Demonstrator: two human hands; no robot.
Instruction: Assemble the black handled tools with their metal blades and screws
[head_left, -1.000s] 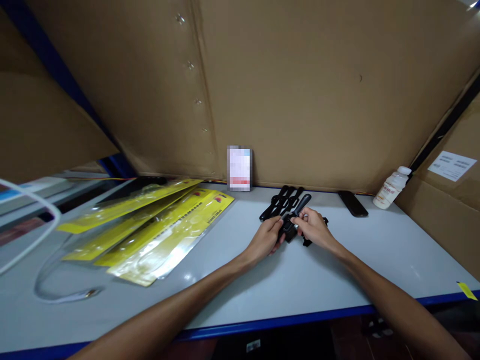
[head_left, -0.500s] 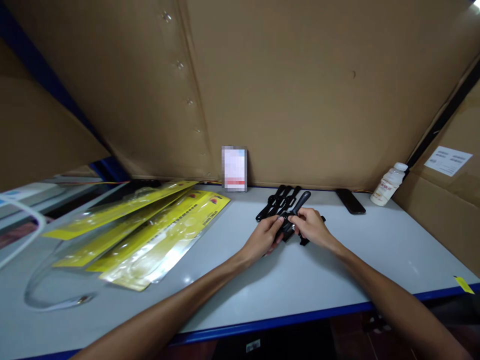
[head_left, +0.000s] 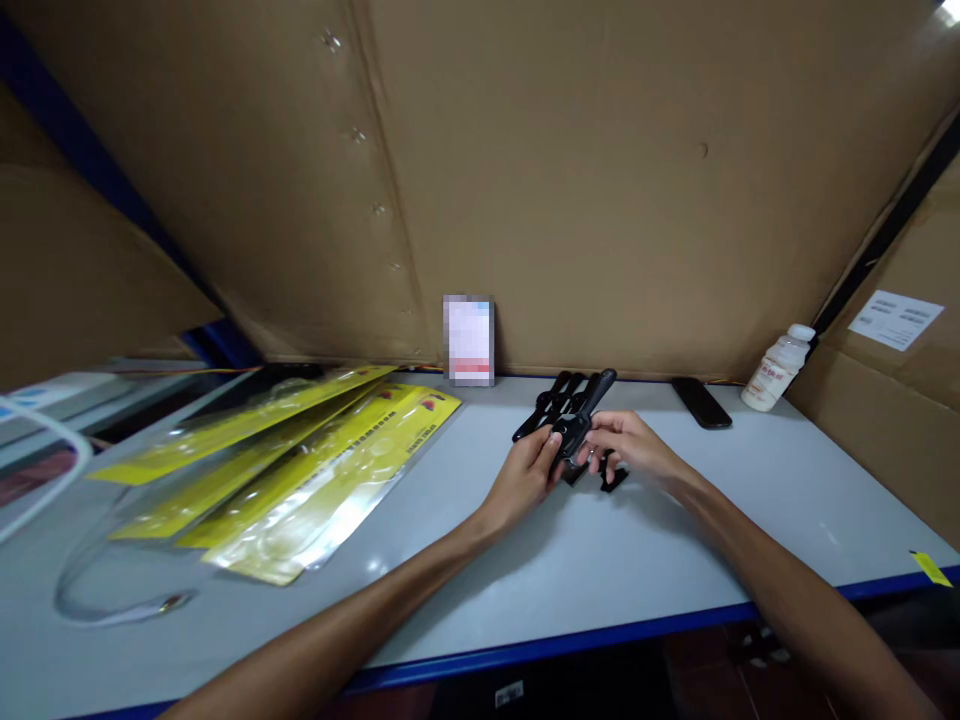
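Beside black pieces (head_left: 541, 402), left hand (head_left: 527, 468) pinches a handled black device (head_left: 576, 428), right hand (head_left: 628, 442) spread.

Black handled tool (head_left: 574, 434): was held up at a slant, pointing away rightward.
Small black part (head_left: 613, 481): lay near its right.

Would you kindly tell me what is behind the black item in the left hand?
Behind the item, similar black pieces lie on the table, with cardboard beyond. The item and the left hand cover parts of those pieces, which cannot be seen.
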